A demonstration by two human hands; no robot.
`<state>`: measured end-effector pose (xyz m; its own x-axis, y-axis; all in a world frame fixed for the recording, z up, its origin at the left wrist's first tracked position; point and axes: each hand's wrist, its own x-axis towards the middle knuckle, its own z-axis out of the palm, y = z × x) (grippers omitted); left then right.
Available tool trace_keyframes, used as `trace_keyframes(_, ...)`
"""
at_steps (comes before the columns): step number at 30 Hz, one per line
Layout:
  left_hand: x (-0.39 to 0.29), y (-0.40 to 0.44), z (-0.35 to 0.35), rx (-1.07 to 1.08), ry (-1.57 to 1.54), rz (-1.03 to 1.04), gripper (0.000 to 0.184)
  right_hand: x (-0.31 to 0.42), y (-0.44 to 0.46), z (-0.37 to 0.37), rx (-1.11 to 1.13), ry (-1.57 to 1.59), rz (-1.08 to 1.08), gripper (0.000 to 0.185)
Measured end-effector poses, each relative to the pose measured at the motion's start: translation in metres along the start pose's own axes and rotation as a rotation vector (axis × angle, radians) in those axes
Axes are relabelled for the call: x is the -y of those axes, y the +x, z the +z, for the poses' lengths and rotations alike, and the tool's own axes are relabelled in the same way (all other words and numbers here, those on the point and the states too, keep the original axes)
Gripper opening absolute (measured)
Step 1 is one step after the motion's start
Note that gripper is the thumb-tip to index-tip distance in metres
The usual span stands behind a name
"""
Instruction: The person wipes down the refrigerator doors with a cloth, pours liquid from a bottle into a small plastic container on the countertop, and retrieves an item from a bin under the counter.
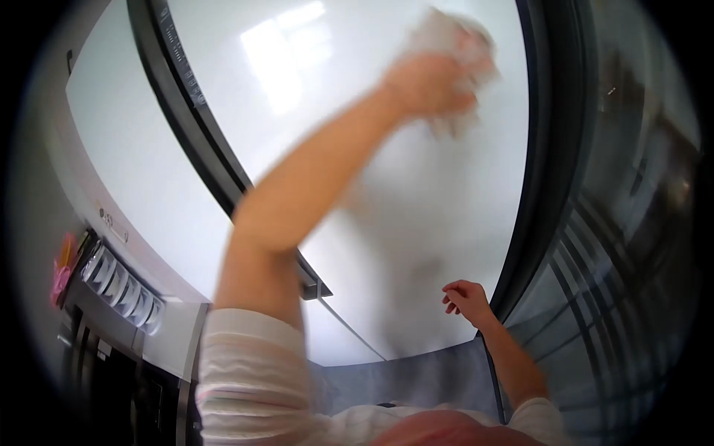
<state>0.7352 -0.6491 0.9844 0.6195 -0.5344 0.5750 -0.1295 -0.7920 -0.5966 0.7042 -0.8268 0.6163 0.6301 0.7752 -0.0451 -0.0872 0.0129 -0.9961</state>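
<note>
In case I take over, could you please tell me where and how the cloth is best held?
Probably by its bunched middle, from the near side: the pale cloth looks crumpled, loose ends jutting above and below the left grip, so a full handful should beat one corner. The white panel lies behind it, making the far side awkward. Blur hides the exact folds.

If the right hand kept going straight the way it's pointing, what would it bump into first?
Probably the big white panel. The right hand points up and inward across it, though I can't tell how far off it is.
</note>
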Motion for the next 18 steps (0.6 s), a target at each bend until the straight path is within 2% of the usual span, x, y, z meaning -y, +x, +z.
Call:
trace_keyframes(3,0.079,-0.026,-0.130,0.068,0.336,-0.513,0.064,-0.016,-0.012,-0.018,-0.052,0.016,0.053,0.015)
trace_keyframes(4,0.105,-0.035,-0.145,-0.138,0.739,-0.559,0.072,-0.021,-0.017,-0.027,-0.084,0.016,0.067,0.015)
trace_keyframes(6,0.095,-0.036,-0.143,-0.201,0.689,-0.642,0.071,-0.022,-0.020,-0.044,-0.147,0.013,0.087,0.016)
trace_keyframes(10,0.076,-0.062,-0.088,-0.348,0.807,-0.374,0.068,-0.022,-0.031,-0.054,-0.196,0.016,0.119,0.017)
trace_keyframes(11,0.049,-0.074,-0.067,-0.216,0.513,-0.366,0.068,-0.018,-0.029,-0.052,-0.187,0.007,0.121,0.017)
trace_keyframes(12,0.019,-0.082,-0.057,-0.050,0.541,-0.358,0.067,-0.015,-0.030,-0.051,-0.187,-0.005,0.122,0.017)
trace_keyframes(14,0.011,-0.085,-0.046,-0.109,0.263,-0.311,0.065,-0.013,-0.030,-0.046,-0.143,0.022,0.118,0.017)
trace_keyframes(17,0.028,-0.063,-0.058,-0.095,0.307,-0.164,0.067,-0.015,-0.018,-0.033,-0.088,0.036,0.157,0.017)
trace_keyframes(18,0.032,-0.044,-0.061,-0.113,0.386,-0.180,0.067,-0.015,-0.015,-0.030,-0.071,0.025,0.144,0.018)
